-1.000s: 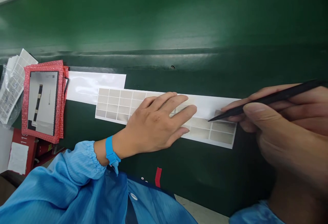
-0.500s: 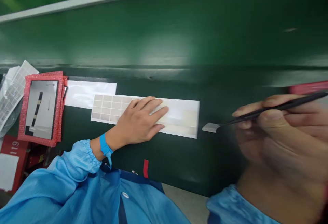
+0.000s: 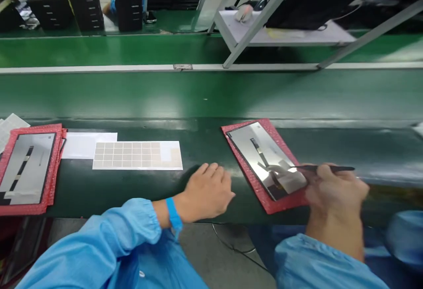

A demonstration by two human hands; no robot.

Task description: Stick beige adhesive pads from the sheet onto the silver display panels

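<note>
My right hand [image 3: 337, 187] grips black tweezers [image 3: 333, 168], their tips over the right part of a display panel [image 3: 277, 165]. A small pale piece, probably a sticker, seems to be at the tips, blurred against the reflections. The panel has a mirror-like back with a dark strip and lies tilted on a red bubble-wrap sleeve [image 3: 261, 198]. My left hand [image 3: 209, 190], a blue band at its wrist, rests palm down near the table edge, fingers out and holding nothing. Left of it lies a white sheet of square stickers [image 3: 137, 155], some squares gone at its right end.
Another panel [image 3: 41, 165] lies on stacked red sleeves [image 3: 56, 183] at the left. A blank white sheet [image 3: 87, 143] lies partly under the sticker sheet. Beyond the green table, black stacks [image 3: 127, 2] and a white shelf [image 3: 284, 38] on metal struts stand. Somebody's blue sleeve shows behind.
My left hand has left the sticker sheet and moved right to the bare table. My right hand has carried the tweezers over to the right panel. The view has shifted right and up.
</note>
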